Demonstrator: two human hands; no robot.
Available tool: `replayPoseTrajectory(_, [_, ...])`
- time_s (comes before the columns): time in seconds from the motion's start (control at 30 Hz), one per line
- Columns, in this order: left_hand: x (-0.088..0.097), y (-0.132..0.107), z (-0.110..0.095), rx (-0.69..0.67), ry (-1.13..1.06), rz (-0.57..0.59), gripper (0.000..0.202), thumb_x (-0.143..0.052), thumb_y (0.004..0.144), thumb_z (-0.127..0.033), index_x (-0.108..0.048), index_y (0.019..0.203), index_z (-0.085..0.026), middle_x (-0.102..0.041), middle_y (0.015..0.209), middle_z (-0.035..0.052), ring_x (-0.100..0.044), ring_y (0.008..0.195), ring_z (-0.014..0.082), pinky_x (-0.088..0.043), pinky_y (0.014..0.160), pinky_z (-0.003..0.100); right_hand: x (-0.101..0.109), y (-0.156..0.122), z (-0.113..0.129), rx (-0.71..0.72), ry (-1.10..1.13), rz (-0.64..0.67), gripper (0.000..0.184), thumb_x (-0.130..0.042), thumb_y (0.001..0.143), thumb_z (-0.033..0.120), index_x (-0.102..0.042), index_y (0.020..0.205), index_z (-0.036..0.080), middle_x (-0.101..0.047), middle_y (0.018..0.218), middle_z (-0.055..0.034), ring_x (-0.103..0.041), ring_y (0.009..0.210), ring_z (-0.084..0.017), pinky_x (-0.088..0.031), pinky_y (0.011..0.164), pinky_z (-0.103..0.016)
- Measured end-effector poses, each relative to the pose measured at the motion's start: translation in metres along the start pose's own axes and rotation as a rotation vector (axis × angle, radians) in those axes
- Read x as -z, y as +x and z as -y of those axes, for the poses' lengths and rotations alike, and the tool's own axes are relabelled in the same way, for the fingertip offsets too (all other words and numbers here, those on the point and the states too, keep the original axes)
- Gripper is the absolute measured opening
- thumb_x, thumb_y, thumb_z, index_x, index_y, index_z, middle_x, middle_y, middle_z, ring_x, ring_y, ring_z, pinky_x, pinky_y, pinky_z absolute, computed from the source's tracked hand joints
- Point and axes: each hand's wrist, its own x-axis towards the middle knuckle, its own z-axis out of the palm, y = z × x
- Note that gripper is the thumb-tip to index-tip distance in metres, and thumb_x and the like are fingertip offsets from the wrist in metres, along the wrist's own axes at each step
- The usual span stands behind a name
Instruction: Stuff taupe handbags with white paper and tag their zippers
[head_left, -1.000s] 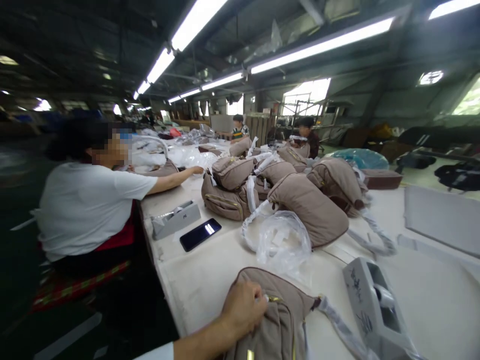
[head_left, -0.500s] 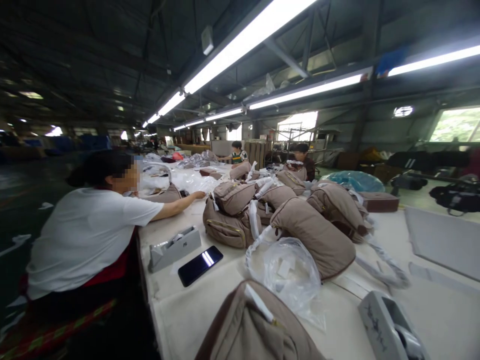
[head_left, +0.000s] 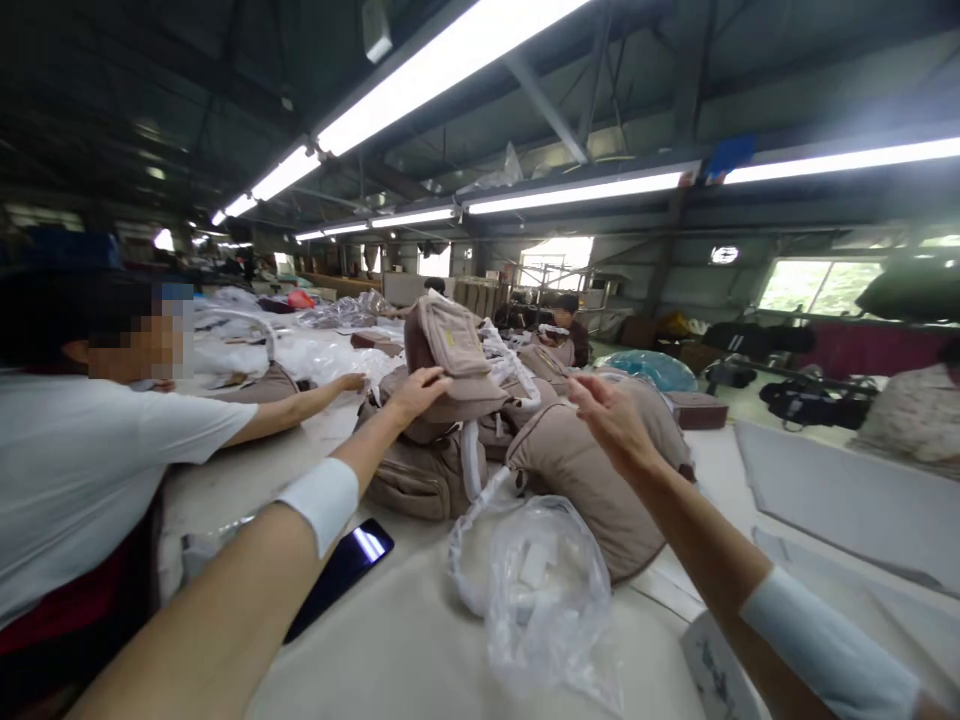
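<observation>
Both my arms stretch forward over the long table (head_left: pixel 405 640) toward a heap of taupe bags. My left hand (head_left: pixel 417 390) grips the lower edge of a taupe bag (head_left: pixel 444 352) that stands tilted up on top of the heap. My right hand (head_left: pixel 611 415) hovers open, fingers spread, just above another taupe bag (head_left: pixel 581 480) lying in front of it, holding nothing. A crumpled clear plastic bag (head_left: pixel 536 585) lies on the table between my forearms.
A person in a white shirt (head_left: pixel 82 480) sits at the left and reaches a hand (head_left: pixel 351 382) onto the table beside the heap. A dark phone (head_left: pixel 341 570) lies under my left forearm. A tape dispenser (head_left: pixel 712 660) shows at the lower right. Grey boards (head_left: pixel 847 490) lie right.
The bag I held at the bottom edge is out of view. Both my arms have reached forward; my left hand has taken hold of a bag on the heap and tipped it up.
</observation>
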Motion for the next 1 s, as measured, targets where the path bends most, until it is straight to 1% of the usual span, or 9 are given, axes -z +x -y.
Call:
replayPoseTrajectory(0.13, [-0.044, -0.001, 0.039, 0.027, 0.148, 0.118, 0.036, -0.065, 0.077, -0.037, -0.062, 0.103, -0.013, -0.057, 0.126, 0.0142, -0.044, 0.126, 0.0276, -0.03, 0.106, 0.047, 0.032, -0.055, -0.1, -0.172, -0.229, 0.025, 0.038, -0.052, 0.064, 0.048, -0.067, 0.08, 0.016, -0.07, 0.081, -0.0113, -0.063, 0.077, -0.027, -0.045, 0.074, -0.039])
replayPoseTrajectory(0.27, [-0.077, -0.045, 0.057, 0.042, 0.244, 0.122, 0.026, -0.049, 0.087, -0.035, -0.059, 0.103, -0.017, -0.059, 0.12, 0.0126, -0.049, 0.119, 0.0238, -0.031, 0.103, 0.036, 0.043, -0.097, -0.166, -0.294, -0.339, 0.108, 0.034, -0.05, 0.061, 0.051, -0.063, 0.066, 0.02, -0.069, 0.069, -0.0089, -0.063, 0.068, -0.028, -0.044, 0.067, -0.038])
replayPoseTrajectory(0.43, [-0.119, -0.142, 0.1, 0.262, 0.306, 0.292, 0.025, -0.068, 0.072, -0.033, -0.059, 0.086, -0.014, -0.065, 0.079, 0.0075, -0.062, 0.079, 0.024, -0.044, 0.073, 0.033, 0.01, -0.141, -0.197, -0.388, -0.373, 0.232, 0.043, -0.046, 0.07, 0.056, -0.064, 0.077, 0.018, -0.066, 0.067, -0.0069, -0.061, 0.066, -0.025, -0.045, 0.064, -0.036])
replayPoseTrajectory(0.5, [-0.127, -0.161, 0.114, 0.358, 0.282, 0.357, 0.015, -0.067, 0.075, -0.025, -0.059, 0.076, -0.013, -0.062, 0.068, 0.0024, -0.061, 0.067, 0.0182, -0.045, 0.065, 0.03, -0.011, -0.161, -0.197, -0.424, -0.356, 0.267, 0.046, -0.049, 0.07, 0.049, -0.063, 0.097, 0.015, -0.067, 0.074, -0.0069, -0.062, 0.068, -0.023, -0.048, 0.065, -0.035])
replayPoseTrajectory(0.57, [-0.13, -0.158, 0.116, 0.411, 0.234, 0.371, 0.017, -0.06, 0.083, -0.024, -0.058, 0.071, -0.013, -0.059, 0.064, -0.0011, -0.058, 0.063, 0.0137, -0.046, 0.064, 0.028, -0.031, -0.182, -0.19, -0.402, -0.3, 0.327, 0.049, -0.049, 0.07, 0.037, -0.058, 0.111, 0.012, -0.067, 0.08, -0.0064, -0.062, 0.068, -0.02, -0.049, 0.066, -0.032])
replayPoseTrajectory(0.7, [-0.126, -0.112, 0.083, 0.45, 0.068, 0.289, 0.026, -0.052, 0.09, -0.035, -0.059, 0.079, -0.012, -0.057, 0.069, -0.0018, -0.056, 0.061, 0.011, -0.048, 0.061, 0.027, -0.065, -0.227, -0.166, -0.118, -0.24, 0.503, 0.048, -0.04, 0.072, 0.016, -0.055, 0.116, 0.011, -0.065, 0.091, -0.0101, -0.062, 0.072, -0.017, -0.049, 0.07, -0.029])
replayPoseTrajectory(0.83, [-0.13, -0.068, 0.029, 0.491, -0.151, 0.199, 0.027, -0.048, 0.092, -0.038, -0.057, 0.099, -0.013, -0.059, 0.076, 0.0, -0.055, 0.057, 0.0092, -0.048, 0.054, 0.025, -0.08, -0.262, -0.148, 0.151, -0.317, 0.695, 0.038, -0.035, 0.071, 0.008, -0.061, 0.098, 0.016, -0.064, 0.087, -0.011, -0.062, 0.077, -0.02, -0.047, 0.068, -0.027])
replayPoseTrajectory(0.93, [-0.137, -0.054, -0.004, 0.543, -0.293, 0.161, 0.027, -0.049, 0.092, -0.036, -0.056, 0.102, -0.012, -0.061, 0.082, 0.0017, -0.057, 0.062, 0.01, -0.05, 0.056, 0.025, -0.071, -0.281, -0.138, 0.12, -0.323, 0.848, 0.041, -0.04, 0.061, 0.007, -0.063, 0.093, 0.019, -0.065, 0.087, -0.0084, -0.062, 0.074, -0.019, -0.047, 0.064, -0.024])
replayPoseTrajectory(1.0, [-0.14, -0.051, -0.021, 0.574, -0.373, 0.151, 0.025, -0.051, 0.091, -0.035, -0.057, 0.1, -0.012, -0.061, 0.084, 0.0022, -0.058, 0.064, 0.0105, -0.051, 0.058, 0.026, -0.054, -0.286, -0.125, 0.013, -0.233, 0.834, 0.047, -0.041, 0.058, 0.009, -0.063, 0.097, 0.019, -0.065, 0.09, -0.0076, -0.062, 0.077, -0.019, -0.048, 0.069, -0.025])
